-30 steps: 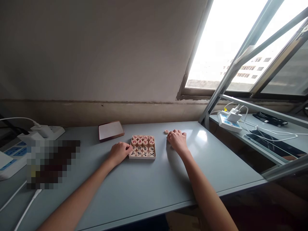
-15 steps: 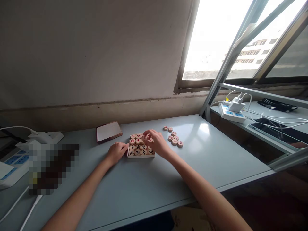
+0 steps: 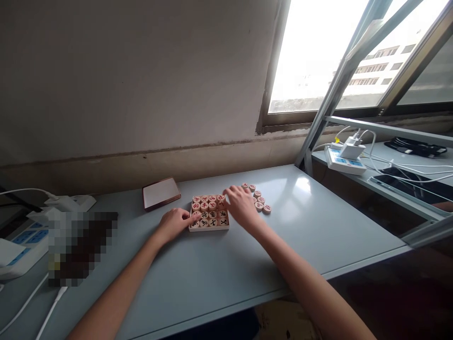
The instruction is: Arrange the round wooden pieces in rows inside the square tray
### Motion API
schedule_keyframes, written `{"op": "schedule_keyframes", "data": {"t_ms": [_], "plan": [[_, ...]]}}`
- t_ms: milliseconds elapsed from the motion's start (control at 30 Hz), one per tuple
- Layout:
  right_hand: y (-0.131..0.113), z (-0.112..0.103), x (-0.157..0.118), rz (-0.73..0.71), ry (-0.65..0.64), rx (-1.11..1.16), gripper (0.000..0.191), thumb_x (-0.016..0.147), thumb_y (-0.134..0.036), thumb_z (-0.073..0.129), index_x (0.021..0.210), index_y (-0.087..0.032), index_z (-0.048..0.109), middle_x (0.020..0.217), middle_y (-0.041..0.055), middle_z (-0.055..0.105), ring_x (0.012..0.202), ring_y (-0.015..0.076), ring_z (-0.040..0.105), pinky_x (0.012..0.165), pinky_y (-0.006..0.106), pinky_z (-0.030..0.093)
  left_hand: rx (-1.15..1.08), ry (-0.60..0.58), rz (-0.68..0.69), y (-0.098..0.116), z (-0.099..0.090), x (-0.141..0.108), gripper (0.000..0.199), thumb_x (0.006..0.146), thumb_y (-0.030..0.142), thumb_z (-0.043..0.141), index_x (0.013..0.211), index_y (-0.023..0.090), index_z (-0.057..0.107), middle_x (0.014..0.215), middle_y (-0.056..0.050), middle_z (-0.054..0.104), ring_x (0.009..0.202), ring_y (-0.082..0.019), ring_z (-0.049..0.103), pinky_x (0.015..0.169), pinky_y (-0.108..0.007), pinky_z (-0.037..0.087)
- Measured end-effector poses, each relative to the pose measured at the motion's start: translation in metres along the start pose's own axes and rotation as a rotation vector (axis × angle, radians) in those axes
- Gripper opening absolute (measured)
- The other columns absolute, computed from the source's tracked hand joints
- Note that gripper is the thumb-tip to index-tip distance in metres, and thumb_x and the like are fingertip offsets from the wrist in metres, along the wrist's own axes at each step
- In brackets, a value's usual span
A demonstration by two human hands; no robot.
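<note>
A shallow white box (image 3: 209, 230) of round wooden Chinese chess pieces lies on the desk, with red-marked pieces (image 3: 204, 206) in the far rows and black-marked ones (image 3: 213, 223) in the near rows. My left hand (image 3: 174, 223) grips the box's left side, its thumb lying over the edge onto the pieces. Just past the box's right edge, my right hand (image 3: 242, 204) hovers with bent fingers apart; no piece shows between them. Several loose red-marked pieces (image 3: 261, 199) lie beyond it to the right, partly hidden by that hand.
An open box lid (image 3: 162, 193) lies at the back left against the wall. Power strips (image 3: 30, 238) with plugs and cables sit at the left. At the right, a metal frame (image 3: 327, 101) borders a shelf with another power strip (image 3: 345, 161) and a tablet (image 3: 410, 189).
My right hand has moved right, off the box, uncovering the pieces at its far right. My left thumb has come over the box's left edge onto the pieces.
</note>
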State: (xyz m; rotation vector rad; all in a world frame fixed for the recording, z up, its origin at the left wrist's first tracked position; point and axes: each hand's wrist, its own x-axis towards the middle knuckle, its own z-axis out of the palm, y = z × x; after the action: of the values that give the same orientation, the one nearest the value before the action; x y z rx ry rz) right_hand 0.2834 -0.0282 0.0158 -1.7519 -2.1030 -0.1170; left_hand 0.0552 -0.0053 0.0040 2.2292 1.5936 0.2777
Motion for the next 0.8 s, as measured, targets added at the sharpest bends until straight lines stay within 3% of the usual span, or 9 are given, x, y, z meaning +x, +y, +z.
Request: {"op": "schedule_keyframes", "data": {"t_ms": [133,233,367,500,667,800], "plan": [[0.047,-0.015,-0.001,0.210,-0.191,-0.178,0.024,0.081,-0.017,0.056,0.103,-0.014,0.062,0.108,0.0141,0.060,0.099,0.0261,0.055,0.082,0.038,0.038,-0.040,0.010,0.015,-0.001,0.001,-0.001,0.062,0.077,0.071,0.039,0.046,0.018,0.046,0.051,0.002,0.026,0.052,-0.011,0.024,0.050,-0.026,0.016],[0.076,-0.021,-0.003,0.143,-0.322,-0.022,0.028,0.077,-0.010,0.055,0.102,-0.018,0.064,0.113,0.0096,0.060,0.099,0.0206,0.056,0.074,0.029,0.043,-0.043,0.033,0.013,-0.002,0.003,0.000,0.063,0.078,0.071,0.037,0.047,0.018,0.050,0.052,0.002,0.027,0.052,-0.011,0.024,0.050,-0.025,0.016],[0.090,-0.023,-0.002,0.063,-0.293,0.078,0.019,0.079,-0.014,0.053,0.091,-0.020,0.067,0.095,0.0063,0.065,0.082,0.0166,0.059,0.066,0.025,0.043,-0.061,0.029,0.035,-0.004,0.004,0.001,0.064,0.080,0.068,0.035,0.054,0.016,0.060,0.051,0.001,0.034,0.054,-0.011,0.027,0.051,-0.024,0.019],[0.070,-0.021,0.001,-0.049,-0.187,0.106,0.014,0.084,-0.026,0.054,0.083,-0.023,0.067,0.087,0.0024,0.066,0.082,0.0165,0.059,0.073,0.027,0.042,-0.089,0.038,0.055,-0.007,0.004,0.002,0.062,0.083,0.064,0.033,0.059,0.015,0.063,0.051,0.000,0.040,0.055,-0.012,0.031,0.053,-0.024,0.022],[0.011,-0.014,-0.001,-0.246,-0.069,0.176,0.024,0.091,-0.040,0.047,0.100,-0.026,0.064,0.097,0.0027,0.064,0.080,0.0147,0.057,0.073,0.027,0.037,-0.143,0.045,0.082,-0.012,0.006,0.004,0.061,0.083,0.063,0.034,0.049,0.016,0.053,0.048,0.002,0.037,0.052,-0.011,0.030,0.053,-0.024,0.022],[-0.024,0.003,-0.008,-0.329,0.001,0.091,0.026,0.093,-0.040,0.044,0.097,-0.023,0.062,0.100,0.0059,0.064,0.090,0.0180,0.056,0.076,0.029,0.032,-0.148,0.051,0.117,-0.013,0.007,0.005,0.059,0.083,0.062,0.035,0.049,0.016,0.050,0.049,0.002,0.037,0.054,-0.011,0.033,0.054,-0.024,0.022]]}}
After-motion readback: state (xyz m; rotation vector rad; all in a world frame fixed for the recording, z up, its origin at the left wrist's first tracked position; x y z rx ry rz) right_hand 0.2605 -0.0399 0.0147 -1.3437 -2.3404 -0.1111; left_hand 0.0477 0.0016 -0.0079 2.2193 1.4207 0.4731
